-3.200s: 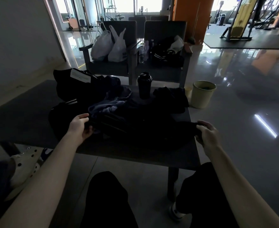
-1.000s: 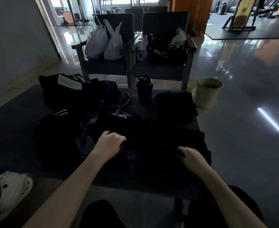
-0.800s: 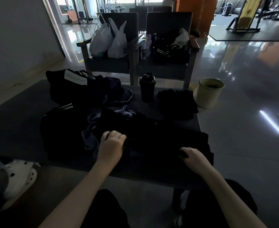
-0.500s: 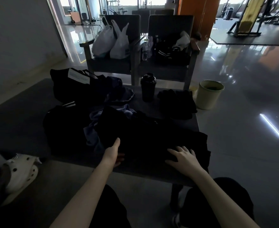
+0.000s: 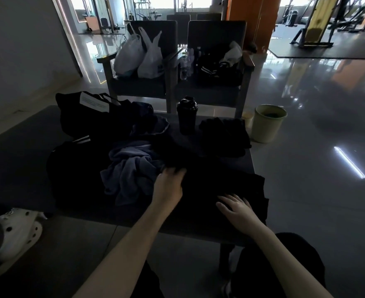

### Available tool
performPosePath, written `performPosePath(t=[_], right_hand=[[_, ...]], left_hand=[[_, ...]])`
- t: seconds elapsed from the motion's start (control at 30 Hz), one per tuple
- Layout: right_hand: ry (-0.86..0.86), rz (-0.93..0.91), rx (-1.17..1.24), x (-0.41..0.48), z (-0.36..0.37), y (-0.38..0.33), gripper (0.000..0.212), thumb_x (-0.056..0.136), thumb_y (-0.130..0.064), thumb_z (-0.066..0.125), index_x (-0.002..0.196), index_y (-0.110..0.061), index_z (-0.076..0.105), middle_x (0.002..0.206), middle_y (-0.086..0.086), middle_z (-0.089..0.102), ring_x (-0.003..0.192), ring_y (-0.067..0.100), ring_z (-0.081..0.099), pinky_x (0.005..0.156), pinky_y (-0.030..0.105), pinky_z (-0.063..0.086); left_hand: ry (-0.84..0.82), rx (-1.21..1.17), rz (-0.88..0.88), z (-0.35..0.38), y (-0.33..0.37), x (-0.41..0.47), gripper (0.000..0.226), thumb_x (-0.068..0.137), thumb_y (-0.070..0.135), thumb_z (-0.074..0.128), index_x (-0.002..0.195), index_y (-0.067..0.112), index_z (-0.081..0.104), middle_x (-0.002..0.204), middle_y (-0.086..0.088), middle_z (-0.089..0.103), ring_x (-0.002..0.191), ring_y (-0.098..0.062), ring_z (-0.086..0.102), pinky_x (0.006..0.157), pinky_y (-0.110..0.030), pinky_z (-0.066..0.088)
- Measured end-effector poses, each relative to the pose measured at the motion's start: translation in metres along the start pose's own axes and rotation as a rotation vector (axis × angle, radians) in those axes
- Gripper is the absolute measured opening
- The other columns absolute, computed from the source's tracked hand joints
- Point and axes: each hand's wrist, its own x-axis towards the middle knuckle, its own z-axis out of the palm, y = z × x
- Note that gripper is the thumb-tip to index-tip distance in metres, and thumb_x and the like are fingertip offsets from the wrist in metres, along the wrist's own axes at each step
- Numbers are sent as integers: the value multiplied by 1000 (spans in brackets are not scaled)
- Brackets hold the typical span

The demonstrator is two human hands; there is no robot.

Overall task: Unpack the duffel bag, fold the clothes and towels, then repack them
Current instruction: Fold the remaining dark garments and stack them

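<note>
- Dim lounge; low dark table serves as the work surface.
- Right hand lies flat, fingers spread, pressing the black garment at the near edge.
- Left hand sits at that garment's far fold; fingers blurred, grip cannot be determined.
- Blue-grey towel lies crumpled just left, unfolded.
- Folded black pile rests far right beside a shaker bottle.
- Duffel bag slumps at far left; judged: unpacking largely done, folding midway, repacking not started.

Dark low table, laden with cloth.
Far left: black duffel bag. Centre: crumpled blue-grey towel. Near edge: black garment, spread flat. Far side: shaker bottle upright, folded black pile just beside it.
</note>
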Motion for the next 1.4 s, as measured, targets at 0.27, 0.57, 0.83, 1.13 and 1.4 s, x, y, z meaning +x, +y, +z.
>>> performPosePath(t=[0.27,0.57,0.83,1.13,1.4], right_hand=[[49,93,221,9,0,1,50,99,-47,30,135,-17,51,145,1,44,141,16,26,117,37,8],[159,185,686,25,-5,-21,93,73,-74,55,141,-13,39,137,7,51,123,23,51,102,35,43],[305,135,589,34,-5,-24,48,82,-25,71,123,-16,50,96,-6,60,90,12,61,69,18,46],[329,51,514,33,-2,-14,62,87,-1,57,144,-18,37,99,-9,60,74,-5,58,62,3,44],[441,51,309,28,2,-7,39,89,-13,60,127,-11,53,117,6,57,110,22,55,84,14,41]], left_hand=[[-355,88,197,21,-2,-23,37,90,3,46,122,17,61,133,-1,44,129,-19,36,108,-37,29],[-491,403,344,10,15,-20,31,93,15,46,122,14,58,126,-6,52,119,-24,43,92,-37,44],[-321,-84,108,16,-1,4,33,95,18,45,125,19,57,129,2,53,119,-18,47,99,-40,38],[-395,179,337,26,-4,76,28,91,17,54,117,21,64,119,4,61,117,-19,46,96,-33,38],[-298,124,285,53,30,51,55,85,23,60,137,21,41,137,1,40,129,-18,39,113,-39,21]])
